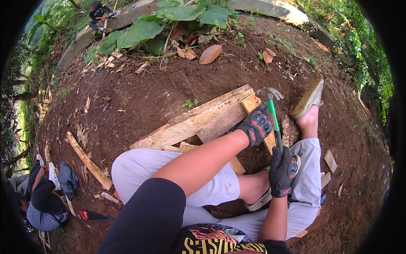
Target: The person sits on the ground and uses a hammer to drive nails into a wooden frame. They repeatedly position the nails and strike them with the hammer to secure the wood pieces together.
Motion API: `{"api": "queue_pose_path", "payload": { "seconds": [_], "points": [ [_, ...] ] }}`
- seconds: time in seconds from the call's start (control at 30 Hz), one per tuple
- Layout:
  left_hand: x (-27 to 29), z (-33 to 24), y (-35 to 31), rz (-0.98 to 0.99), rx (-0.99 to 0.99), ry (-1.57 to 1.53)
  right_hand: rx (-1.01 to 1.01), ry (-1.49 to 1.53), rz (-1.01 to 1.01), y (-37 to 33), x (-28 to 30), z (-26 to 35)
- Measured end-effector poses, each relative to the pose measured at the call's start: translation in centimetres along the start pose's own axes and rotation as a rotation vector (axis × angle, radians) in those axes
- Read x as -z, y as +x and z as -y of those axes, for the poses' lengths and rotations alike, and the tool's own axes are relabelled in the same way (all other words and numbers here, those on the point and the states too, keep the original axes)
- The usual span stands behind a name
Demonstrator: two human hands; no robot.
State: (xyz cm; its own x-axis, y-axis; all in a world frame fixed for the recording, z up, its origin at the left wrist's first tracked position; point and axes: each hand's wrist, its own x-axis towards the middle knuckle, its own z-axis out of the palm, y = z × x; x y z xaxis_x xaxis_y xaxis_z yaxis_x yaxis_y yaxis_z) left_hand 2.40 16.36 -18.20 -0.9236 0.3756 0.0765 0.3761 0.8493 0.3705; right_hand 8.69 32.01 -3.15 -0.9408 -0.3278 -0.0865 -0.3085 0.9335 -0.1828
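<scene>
My right hand (284, 171), in a black glove with red marks, is closed round the dark grip of a claw hammer (272, 114). Its green shaft points away from me, and the metal head is up beside the far end of the wood. My left hand (257, 125), gloved the same way, is closed over a narrow wooden strip (251, 103); its fingertips are hidden beneath it. That strip lies across a wide board (220, 123) and a long pale plank (190, 120) on the soil between my legs. The hammer shaft passes close beside my left hand.
My sandaled foot (308, 99) is right of the hammer head. A bent stick (89, 161) and a red-handled saw (94, 216) lie left, near a seated person (44, 203). Another person (99, 16) is far back. Leafy plants (165, 27) grow ahead; wood scraps (330, 161) lie right.
</scene>
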Motion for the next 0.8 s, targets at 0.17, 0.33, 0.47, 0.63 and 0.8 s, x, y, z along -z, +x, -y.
{"api": "queue_pose_path", "payload": {
  "seconds": [0.17, 0.33, 0.47, 0.63, 0.8],
  "points": [
    [1.9, 1.2, -1.7, 0.063, 0.038, 0.116, 0.099, -0.063, -0.149, -0.8, -2.6, 0.2],
    [1.6, -0.5, -0.2, 0.059, -0.026, -0.067, 0.043, -0.097, -0.176, -2.0, -2.0, -1.3],
    [3.9, 0.1, -1.4, -0.011, -0.006, -0.004, -0.127, 0.120, -0.105, -1.5, -3.0, -1.3],
    [4.1, 0.0, -1.1, -0.034, -0.041, -0.046, -0.227, 0.229, -0.008, -0.2, -2.1, -2.5],
    [4.6, -0.1, -1.0, -0.055, -0.035, -0.019, -0.231, 0.141, -0.159, 1.0, -1.3, -3.0]
  ]
}}
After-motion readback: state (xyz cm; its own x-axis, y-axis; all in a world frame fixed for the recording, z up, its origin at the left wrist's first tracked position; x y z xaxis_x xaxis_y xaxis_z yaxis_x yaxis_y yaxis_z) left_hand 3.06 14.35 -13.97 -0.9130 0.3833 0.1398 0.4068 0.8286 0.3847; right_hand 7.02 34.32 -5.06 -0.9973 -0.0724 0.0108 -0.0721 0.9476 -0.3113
